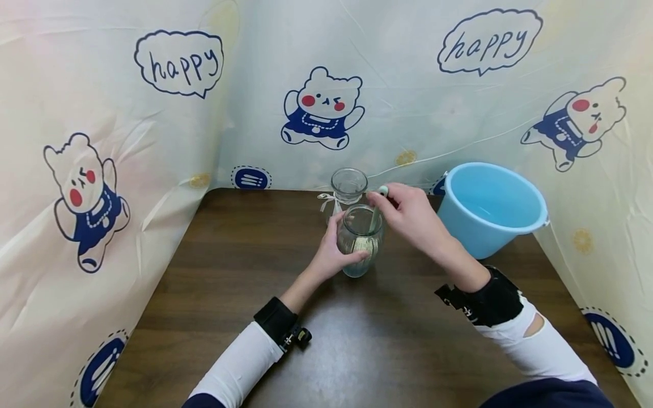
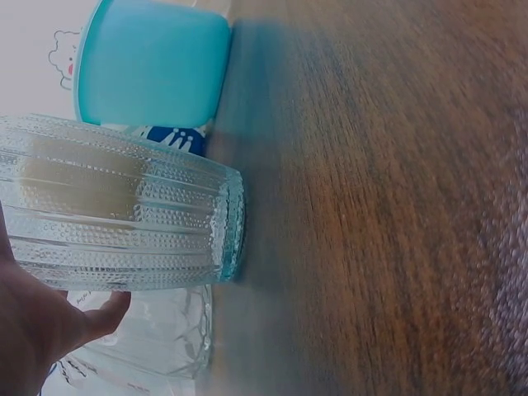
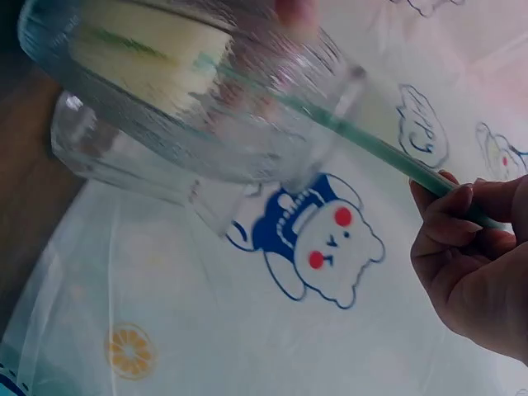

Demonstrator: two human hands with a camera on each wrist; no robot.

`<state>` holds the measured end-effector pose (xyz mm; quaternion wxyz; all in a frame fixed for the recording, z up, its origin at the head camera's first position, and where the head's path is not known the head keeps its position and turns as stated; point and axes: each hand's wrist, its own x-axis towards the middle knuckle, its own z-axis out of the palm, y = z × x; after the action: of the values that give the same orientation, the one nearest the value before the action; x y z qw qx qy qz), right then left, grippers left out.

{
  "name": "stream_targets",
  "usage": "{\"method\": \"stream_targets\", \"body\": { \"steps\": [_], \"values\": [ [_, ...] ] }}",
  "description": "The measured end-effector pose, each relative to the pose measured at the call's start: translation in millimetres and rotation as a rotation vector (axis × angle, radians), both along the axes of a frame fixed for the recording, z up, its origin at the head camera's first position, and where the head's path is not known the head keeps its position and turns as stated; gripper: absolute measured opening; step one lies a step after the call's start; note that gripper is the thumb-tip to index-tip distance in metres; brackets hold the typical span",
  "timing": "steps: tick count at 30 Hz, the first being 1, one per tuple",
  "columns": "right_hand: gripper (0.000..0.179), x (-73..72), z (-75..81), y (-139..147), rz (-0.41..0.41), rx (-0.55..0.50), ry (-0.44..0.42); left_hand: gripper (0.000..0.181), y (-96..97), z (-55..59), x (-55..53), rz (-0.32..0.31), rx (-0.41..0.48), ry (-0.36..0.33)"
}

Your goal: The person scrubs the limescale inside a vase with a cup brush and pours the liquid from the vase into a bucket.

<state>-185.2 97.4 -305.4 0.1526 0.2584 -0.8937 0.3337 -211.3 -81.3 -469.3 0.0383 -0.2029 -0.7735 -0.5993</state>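
Observation:
A clear ribbed glass jar is in my left hand, the thumb across its near side. It leans a little; whether its base touches the table, I cannot tell. My right hand grips the end of a green-handled brush, just above and right of the jar's mouth. Through the glass, the cream brush head shows inside the jar. A second glass jar, with a white bow at its neck, stands right behind; its lower part is mostly hidden in the head view.
At the back right of the brown wooden table stands a light blue bucket, close to my right forearm. A printed cloth hangs along the back and sides of the table.

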Motion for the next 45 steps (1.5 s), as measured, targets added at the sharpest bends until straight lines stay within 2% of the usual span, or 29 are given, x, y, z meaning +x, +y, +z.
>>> {"method": "stream_targets", "body": {
  "steps": [5, 9, 13, 18, 21, 27, 34, 37, 42, 45],
  "values": [
    [0.028, 2.5, -3.1, -2.6, 0.036, 0.027, 0.019, 0.097, -0.5, -1.5, -0.9, 0.007, -0.014, 0.001],
    [0.027, 3.1, -7.1, -3.8, 0.023, 0.059, 0.014, 0.097, 0.5, -3.7, -0.6, -0.001, -0.020, -0.008],
    [0.026, 4.2, -0.6, -2.6, 0.016, 0.061, 0.039, 0.096, 0.9, -5.3, 2.0, -0.001, -0.013, -0.007],
    [0.028, 6.7, 8.6, 0.9, -0.019, 0.007, 0.110, 0.098, 0.2, -5.6, 4.3, 0.004, -0.016, 0.003],
    [0.031, 6.8, 5.6, 1.4, -0.034, -0.014, 0.130, 0.098, -0.4, -6.2, 4.0, 0.006, -0.015, 0.006],
    [0.027, 4.7, -4.3, -0.6, -0.012, -0.001, 0.120, 0.098, -0.2, -6.3, 3.7, 0.006, -0.005, 0.004],
    [0.024, 6.8, 14.1, 0.3, -0.007, -0.064, 0.257, 0.099, 0.1, -4.6, 4.2, 0.020, -0.024, -0.003],
    [0.022, 8.2, 13.6, -0.6, -0.008, -0.050, 0.275, 0.099, 0.0, -3.4, 3.1, 0.023, -0.027, 0.001],
    [0.019, 6.4, 1.8, -2.6, -0.020, 0.006, 0.262, 0.099, 1.2, -1.1, 1.3, 0.013, -0.011, 0.012],
    [0.018, 6.3, 2.3, -2.9, -0.020, 0.035, 0.271, 0.098, 1.0, 0.3, 1.1, 0.012, -0.012, 0.012]
  ]
}}
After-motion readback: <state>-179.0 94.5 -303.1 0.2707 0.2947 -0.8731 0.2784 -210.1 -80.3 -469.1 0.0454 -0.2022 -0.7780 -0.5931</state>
